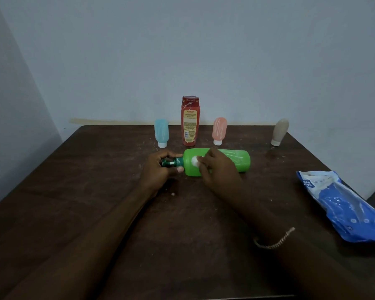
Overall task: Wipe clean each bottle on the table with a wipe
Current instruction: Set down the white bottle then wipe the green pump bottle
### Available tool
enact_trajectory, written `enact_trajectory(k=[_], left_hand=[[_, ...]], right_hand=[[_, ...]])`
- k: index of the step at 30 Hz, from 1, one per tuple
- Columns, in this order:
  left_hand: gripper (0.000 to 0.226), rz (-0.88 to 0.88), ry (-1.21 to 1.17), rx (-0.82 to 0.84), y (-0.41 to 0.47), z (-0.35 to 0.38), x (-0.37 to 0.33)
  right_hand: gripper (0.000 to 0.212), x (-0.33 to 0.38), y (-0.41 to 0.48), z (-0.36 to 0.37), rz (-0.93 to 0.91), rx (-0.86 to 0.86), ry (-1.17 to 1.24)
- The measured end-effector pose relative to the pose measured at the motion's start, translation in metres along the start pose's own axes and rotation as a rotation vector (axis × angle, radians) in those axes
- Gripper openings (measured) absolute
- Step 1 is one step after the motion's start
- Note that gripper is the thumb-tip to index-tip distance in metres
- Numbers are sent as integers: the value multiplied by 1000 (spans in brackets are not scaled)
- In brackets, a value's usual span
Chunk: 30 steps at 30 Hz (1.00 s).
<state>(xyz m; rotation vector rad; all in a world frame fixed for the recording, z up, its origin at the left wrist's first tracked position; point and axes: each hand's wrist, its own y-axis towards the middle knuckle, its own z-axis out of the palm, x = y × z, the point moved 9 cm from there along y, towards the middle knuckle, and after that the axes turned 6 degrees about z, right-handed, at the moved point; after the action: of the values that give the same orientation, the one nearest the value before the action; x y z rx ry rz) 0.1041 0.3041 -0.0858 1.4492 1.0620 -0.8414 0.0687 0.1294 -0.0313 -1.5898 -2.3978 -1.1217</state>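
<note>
Green bottle (236, 161) lies sideways on the surface (91, 191) between the hands, left hand (160, 169) gripping its pump (172, 163), probably so it won't roll, right hand (218, 171) pinching a wipe (194, 162) against its shoulder.

The green bottle (236, 160) is bright green, and its pump (174, 163) is dark green. The wipe (195, 162) on it is white. Behind the green bottle stand a light blue bottle (161, 132), a red bottle (190, 105) with a yellow label (190, 124), a pink bottle (219, 129) and a beige bottle (280, 131). Right of it lies a blue and white packet (342, 204). The table (95, 191) is dark brown with white specks.
</note>
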Motion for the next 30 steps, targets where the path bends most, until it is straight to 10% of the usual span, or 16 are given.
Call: enact_trajectory(k=[30], left_hand=[[34, -13, -15, -2, 1, 1, 5]], right_hand=[[20, -48, -5, -18, 145, -83, -64]])
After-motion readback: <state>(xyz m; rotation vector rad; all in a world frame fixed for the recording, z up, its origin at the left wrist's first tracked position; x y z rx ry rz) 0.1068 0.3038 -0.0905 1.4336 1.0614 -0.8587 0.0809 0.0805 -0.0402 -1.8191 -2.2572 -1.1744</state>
